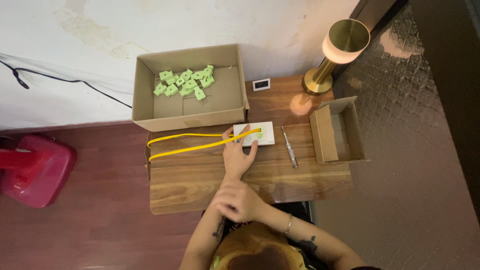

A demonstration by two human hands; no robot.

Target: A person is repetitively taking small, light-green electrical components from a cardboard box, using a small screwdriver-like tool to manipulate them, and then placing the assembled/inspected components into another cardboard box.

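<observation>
My left hand point(239, 156) reaches forward across the wooden table point(200, 185). Its spread fingers lie on a white rectangular socket block point(265, 135) and hold it down. A small green plug point(259, 133) sits in the block, and a yellow cable point(185, 146) runs from it in a loop to the left, passing under my fingers. My right hand point(236, 201) is close to my body, loosely curled over my left forearm with nothing in it. A screwdriver point(289, 146) with a clear handle lies just right of the block.
A large open cardboard box point(145, 100) at the table's back left holds several green plugs point(185, 82). A smaller open cardboard box point(350, 145) stands at the right edge. A brass lamp point(332, 55) and a small white frame point(261, 84) are at the back. A red object point(35, 170) sits on the floor at left.
</observation>
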